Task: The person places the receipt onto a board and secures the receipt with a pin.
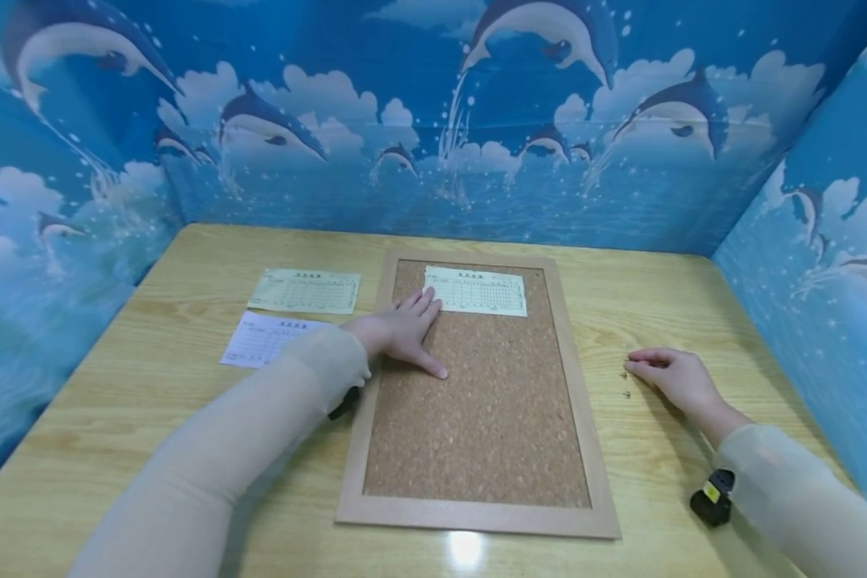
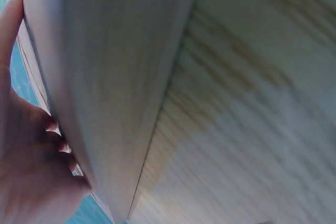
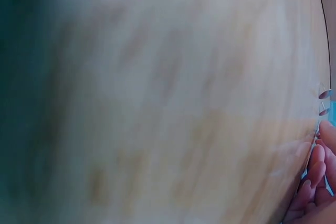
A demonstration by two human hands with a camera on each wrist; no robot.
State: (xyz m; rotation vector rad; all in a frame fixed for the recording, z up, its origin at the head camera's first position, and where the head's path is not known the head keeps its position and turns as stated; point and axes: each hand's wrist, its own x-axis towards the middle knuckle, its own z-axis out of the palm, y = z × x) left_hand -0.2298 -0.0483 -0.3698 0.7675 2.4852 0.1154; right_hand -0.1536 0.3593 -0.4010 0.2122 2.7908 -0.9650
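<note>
My left hand (image 1: 405,331) lies with spread fingers on the left side of a wood-framed cork board (image 1: 477,417). Its fingertips touch the left edge of a pale green printed slip (image 1: 477,291), which lies flat near the board's top. A pushed-in tack is too small to confirm at the slip. To the board's right, my right hand (image 1: 677,381) pinches a small thumbtack (image 1: 626,360) at the table surface, mostly hidden by the fingertips. Two more thumbtacks, one of them a metallic thumbtack (image 3: 325,94), lie beside those fingers.
Left of the board, a second green slip (image 1: 307,291) lies on the wooden table (image 1: 657,305) above a white slip (image 1: 263,337), which the left sleeve partly covers. A dolphin-print curtain (image 1: 419,193) stands along the table's back and sides.
</note>
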